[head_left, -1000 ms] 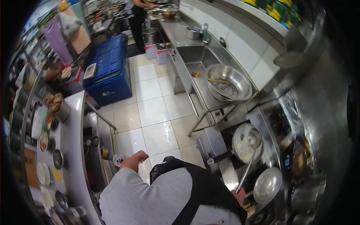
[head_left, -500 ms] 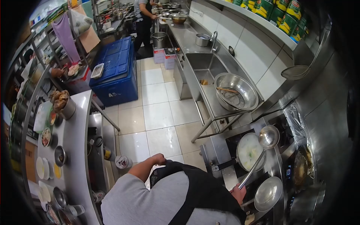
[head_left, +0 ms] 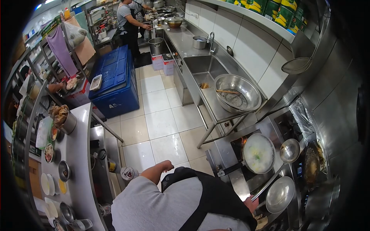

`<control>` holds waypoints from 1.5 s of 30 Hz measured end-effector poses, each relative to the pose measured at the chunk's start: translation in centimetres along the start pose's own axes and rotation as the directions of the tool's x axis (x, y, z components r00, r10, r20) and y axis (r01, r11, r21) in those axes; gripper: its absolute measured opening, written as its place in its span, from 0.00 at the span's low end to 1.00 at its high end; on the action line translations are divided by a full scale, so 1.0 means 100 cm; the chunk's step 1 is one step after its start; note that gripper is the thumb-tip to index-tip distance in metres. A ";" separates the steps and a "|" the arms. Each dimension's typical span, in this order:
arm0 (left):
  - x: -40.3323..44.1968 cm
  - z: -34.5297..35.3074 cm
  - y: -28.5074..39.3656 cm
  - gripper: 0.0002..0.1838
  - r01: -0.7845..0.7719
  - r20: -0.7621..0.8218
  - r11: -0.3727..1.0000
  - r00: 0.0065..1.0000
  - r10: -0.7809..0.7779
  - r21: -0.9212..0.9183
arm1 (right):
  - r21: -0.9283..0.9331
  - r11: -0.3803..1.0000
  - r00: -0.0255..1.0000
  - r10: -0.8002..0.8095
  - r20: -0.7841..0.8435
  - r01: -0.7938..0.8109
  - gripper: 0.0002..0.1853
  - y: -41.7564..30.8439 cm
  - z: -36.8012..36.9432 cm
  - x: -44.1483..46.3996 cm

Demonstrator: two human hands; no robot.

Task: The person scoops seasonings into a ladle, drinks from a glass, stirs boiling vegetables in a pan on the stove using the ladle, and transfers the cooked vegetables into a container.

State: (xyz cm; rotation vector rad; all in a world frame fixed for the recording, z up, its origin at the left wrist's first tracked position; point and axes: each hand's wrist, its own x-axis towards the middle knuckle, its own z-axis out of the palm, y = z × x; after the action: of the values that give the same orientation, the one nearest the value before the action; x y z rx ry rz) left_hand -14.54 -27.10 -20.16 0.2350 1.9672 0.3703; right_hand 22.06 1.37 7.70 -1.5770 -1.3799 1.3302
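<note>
My right hand (head_left: 251,204) is closed around the long handle of a metal ladle (head_left: 290,150). The ladle's bowl hangs just right of a frying pan (head_left: 259,154) that holds a cloudy white liquid with yellow and green bits. Orange flame shows at that pan's left rim, and its dark handle points left. A bare metal pan (head_left: 280,194) sits close to my right hand, below the ladle's handle. My left hand (head_left: 166,166) is in front of my apron with its fingers curled in, and nothing shows in it.
A steel sink (head_left: 208,67) and a large metal basin (head_left: 252,94) are ahead on the right. A blue chest (head_left: 119,100) stands ahead to the left. Along my left runs a steel counter (head_left: 79,154) with several bowls. Farther off, a person (head_left: 127,23) works at a stove.
The ladle's bowl has moved right and down, from the soup pan's upper right edge to beside it. My left hand has shifted slightly. Flame now shows beside the pan.
</note>
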 end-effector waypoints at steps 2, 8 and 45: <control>0.000 0.007 0.017 0.20 -0.074 0.032 0.997 0.997 0.074 0.027 | -0.023 0.999 0.999 0.031 0.007 -0.031 0.08 -0.001 -0.003 0.005; -0.003 0.024 0.043 0.15 -0.132 0.054 0.991 0.990 0.131 0.015 | -0.050 0.998 0.999 -0.037 0.021 0.038 0.07 0.012 -0.006 0.018; 0.061 0.045 0.114 0.18 -0.154 0.144 0.975 0.974 0.177 -0.159 | -0.235 0.969 0.993 -0.055 0.106 0.079 0.05 0.011 -0.049 0.018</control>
State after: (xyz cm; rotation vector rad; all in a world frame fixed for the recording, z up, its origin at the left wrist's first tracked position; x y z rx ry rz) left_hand -12.94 -13.74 -22.97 0.3255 1.7604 0.5857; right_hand 26.89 3.52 7.52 -1.6199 -1.6934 1.2534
